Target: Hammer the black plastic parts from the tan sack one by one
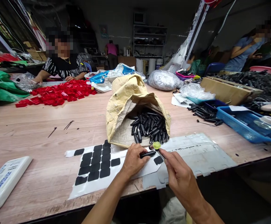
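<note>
My left hand (132, 161) is closed round a small black plastic part (147, 153), held just above the table's near edge. My right hand (176, 174) pinches a thin tool with a yellow-green round tip (156, 145) against the end of that part. Under both hands lies a white backing sheet (98, 183) carrying several black square stickers (95, 163). Right behind the hands an open tan woven sack (126, 105) spills many more black parts (148, 126).
A person in a striped top sits at the far left behind a heap of red parts (56, 93). A blue basket (249, 124), a cardboard box (228, 90) and loose black parts sit right. A white device (5, 182) lies near left; green cloth (0, 87) far left.
</note>
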Demonstrator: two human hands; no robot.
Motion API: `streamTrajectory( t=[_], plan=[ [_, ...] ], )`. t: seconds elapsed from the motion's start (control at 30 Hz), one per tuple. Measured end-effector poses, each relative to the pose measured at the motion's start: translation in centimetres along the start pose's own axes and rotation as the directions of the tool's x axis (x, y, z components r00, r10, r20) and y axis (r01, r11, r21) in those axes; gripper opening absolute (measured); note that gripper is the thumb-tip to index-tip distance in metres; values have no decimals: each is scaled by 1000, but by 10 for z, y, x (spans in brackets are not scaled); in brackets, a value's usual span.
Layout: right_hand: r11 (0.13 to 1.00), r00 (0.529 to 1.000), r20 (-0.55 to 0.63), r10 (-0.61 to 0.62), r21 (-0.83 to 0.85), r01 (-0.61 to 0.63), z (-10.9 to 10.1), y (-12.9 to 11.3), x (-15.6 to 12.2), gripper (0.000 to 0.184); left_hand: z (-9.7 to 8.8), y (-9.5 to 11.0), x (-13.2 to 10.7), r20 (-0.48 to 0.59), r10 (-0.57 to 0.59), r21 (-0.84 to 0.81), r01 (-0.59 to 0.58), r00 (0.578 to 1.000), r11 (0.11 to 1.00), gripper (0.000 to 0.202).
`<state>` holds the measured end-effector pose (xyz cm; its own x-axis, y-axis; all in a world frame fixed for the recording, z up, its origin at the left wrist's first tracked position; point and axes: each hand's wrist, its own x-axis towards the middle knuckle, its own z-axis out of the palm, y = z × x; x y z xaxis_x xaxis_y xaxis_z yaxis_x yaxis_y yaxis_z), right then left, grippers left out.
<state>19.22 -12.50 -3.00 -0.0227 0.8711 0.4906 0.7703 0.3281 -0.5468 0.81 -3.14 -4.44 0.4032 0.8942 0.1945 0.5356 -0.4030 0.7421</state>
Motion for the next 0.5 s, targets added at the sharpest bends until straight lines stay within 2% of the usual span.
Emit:
streamTrajectory(
  t=[0.17,0.27,0.33,0.4,0.5],
  plan=[
    [1000,998,68,13,0,-13,4,3,-4,43,1,-1,-1,-7,23,32,-22,1000,999,8],
    [996,997,-41,68,-47,-70,-13,23,7,38,0,-1,-2,-4,5,20,-4,1000,1000,11],
    [975,981,-144,129,-159,-152,-31,47,18,37,-2,-1,-2,9,-5,0,5,1000,1000,12],
    [901,948,-231,220,-324,-288,-47,76,30,38,-4,0,-2,21,2,-21,-2,1000,1000,18],
    [732,883,-293,366,-494,-468,-59,120,45,38,-6,1,-3,30,12,-19,-11,999,1000,27]
  ],
)
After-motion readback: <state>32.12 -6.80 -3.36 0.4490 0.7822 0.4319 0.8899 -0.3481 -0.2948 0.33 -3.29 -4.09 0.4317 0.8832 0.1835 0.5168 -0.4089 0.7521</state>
